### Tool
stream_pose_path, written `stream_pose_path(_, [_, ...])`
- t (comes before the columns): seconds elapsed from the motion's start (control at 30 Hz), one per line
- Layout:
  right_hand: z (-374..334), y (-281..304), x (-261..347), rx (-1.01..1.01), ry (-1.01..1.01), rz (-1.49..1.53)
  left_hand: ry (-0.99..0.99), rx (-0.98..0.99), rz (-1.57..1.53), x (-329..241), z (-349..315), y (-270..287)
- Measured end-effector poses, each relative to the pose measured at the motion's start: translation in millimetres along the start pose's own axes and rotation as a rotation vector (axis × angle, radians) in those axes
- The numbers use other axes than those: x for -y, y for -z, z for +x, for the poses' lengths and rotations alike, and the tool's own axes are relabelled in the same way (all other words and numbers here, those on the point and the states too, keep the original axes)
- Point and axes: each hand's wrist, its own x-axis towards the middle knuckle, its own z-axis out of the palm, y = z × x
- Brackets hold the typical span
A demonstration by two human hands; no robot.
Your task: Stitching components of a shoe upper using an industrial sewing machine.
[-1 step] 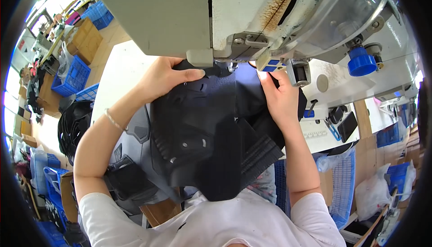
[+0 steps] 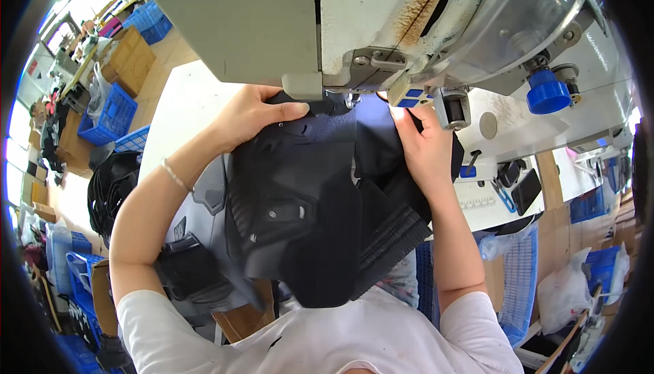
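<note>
A black moulded fabric panel [image 2: 293,190] lies under the sewing machine's presser foot [image 2: 351,99] and hangs down toward my lap. My left hand [image 2: 262,115] pinches its upper left edge, thumb on top and fingers partly hidden beneath. On the other side my right hand [image 2: 424,144] holds the black cloth at the upper right, thumb lying on it and the other fingers bent; the machine head covers part of this grip. Pleated black fabric [image 2: 392,244] bunches below my right wrist. Grey and black padded pieces [image 2: 204,265] lie left of the panel.
The sewing machine head [image 2: 266,26] hangs low over both hands. A blue knob [image 2: 547,92] sticks out at the right. On the white table [image 2: 178,115] rest a dark phone-like slab [image 2: 526,192] and small tools. Blue crates [image 2: 109,115] and a carton [image 2: 129,60] stand left.
The hanging lower part of the panel has swung slightly left and down. Both hands keep nearly the same place and grip.
</note>
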Motion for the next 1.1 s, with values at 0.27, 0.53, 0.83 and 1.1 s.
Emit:
stream_pose_path(0.27, [0.4,0.0,0.9,0.000,0.036,0.064,0.160,0.066,-0.063,7.8,-0.6,-0.3])
stream_pose_path(0.53, [2.9,3.4,-3.4,0.028,-0.005,-0.012,-0.003,-0.011,0.098,5.1,-6.3,-1.8])
stream_pose_path(0.83, [4.8,7.0,-9.9,0.102,-0.070,-0.123,0.042,-0.035,0.143,13.0,-0.8,0.4])
stream_pose_path(1.1, [11.3,3.8,-6.1,0.014,0.026,-0.063,0.161,0.023,0.175,4.9,5.9,3.3])
